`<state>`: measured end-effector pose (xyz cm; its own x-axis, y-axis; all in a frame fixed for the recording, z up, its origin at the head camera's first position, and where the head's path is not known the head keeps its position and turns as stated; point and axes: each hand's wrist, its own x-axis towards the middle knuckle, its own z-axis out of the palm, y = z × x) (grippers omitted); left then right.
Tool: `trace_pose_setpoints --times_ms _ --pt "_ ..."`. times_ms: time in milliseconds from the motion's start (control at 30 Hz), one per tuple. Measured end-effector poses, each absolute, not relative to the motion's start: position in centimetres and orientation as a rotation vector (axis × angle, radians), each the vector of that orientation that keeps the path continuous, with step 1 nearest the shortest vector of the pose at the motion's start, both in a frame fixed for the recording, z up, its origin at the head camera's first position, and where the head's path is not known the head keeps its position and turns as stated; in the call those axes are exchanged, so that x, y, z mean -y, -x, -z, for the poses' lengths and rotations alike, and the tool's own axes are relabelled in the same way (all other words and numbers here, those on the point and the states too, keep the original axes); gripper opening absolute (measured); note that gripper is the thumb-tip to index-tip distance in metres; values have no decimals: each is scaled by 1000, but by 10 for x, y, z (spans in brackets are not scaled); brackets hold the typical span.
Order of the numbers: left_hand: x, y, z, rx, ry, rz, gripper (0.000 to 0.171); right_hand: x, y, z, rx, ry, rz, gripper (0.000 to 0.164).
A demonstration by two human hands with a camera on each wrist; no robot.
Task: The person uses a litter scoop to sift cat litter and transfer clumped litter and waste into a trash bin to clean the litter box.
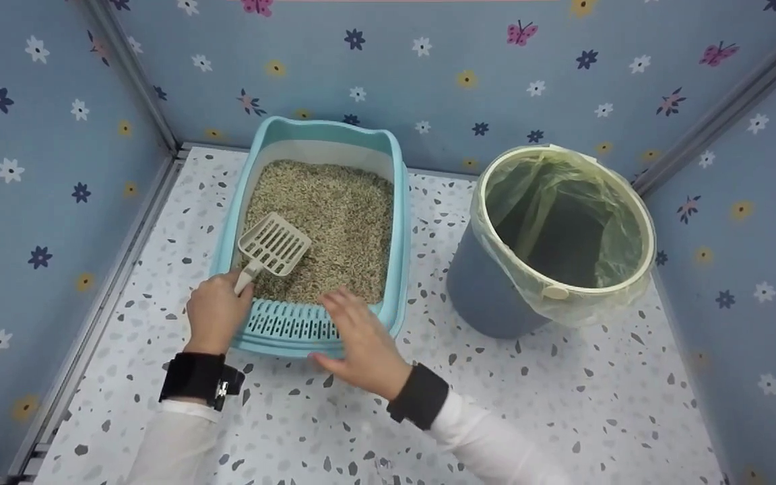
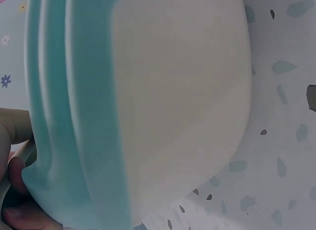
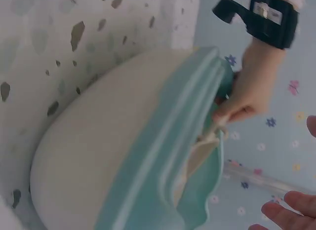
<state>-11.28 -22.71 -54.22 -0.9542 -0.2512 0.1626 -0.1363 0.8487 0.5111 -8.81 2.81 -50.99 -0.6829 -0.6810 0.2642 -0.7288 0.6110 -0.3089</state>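
Note:
A beige slotted litter scoop is held by its handle in my left hand, at the near left corner of a teal litter box. Its slotted head lies over the tan granular litter inside. My right hand hovers over the box's near right part with fingers spread and nothing in them. In the left wrist view, fingers grip the handle beside the teal rim. The right wrist view shows the left hand on the scoop handle past the box's outer wall.
A grey-blue bin lined with a yellowish bag stands right of the litter box. Both stand on a white speckled floor. Flower-patterned walls close in the back and both sides.

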Motion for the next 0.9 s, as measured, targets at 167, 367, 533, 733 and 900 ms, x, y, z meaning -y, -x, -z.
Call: trace_pose_setpoints --times_ms 167,367,533,733,900 --pt "229 111 542 2769 -295 704 35 13 88 529 2816 -1290 -330 99" --pt "228 112 540 2775 -312 677 36 40 96 550 2855 -1293 -46 110" --pt "224 114 540 2801 -330 675 37 51 104 562 2894 -1219 74 111" --pt "221 115 541 2823 -316 594 33 59 107 569 2934 -1122 90 111" --pt "219 116 543 2838 -309 574 31 59 108 572 2929 -1107 91 107"
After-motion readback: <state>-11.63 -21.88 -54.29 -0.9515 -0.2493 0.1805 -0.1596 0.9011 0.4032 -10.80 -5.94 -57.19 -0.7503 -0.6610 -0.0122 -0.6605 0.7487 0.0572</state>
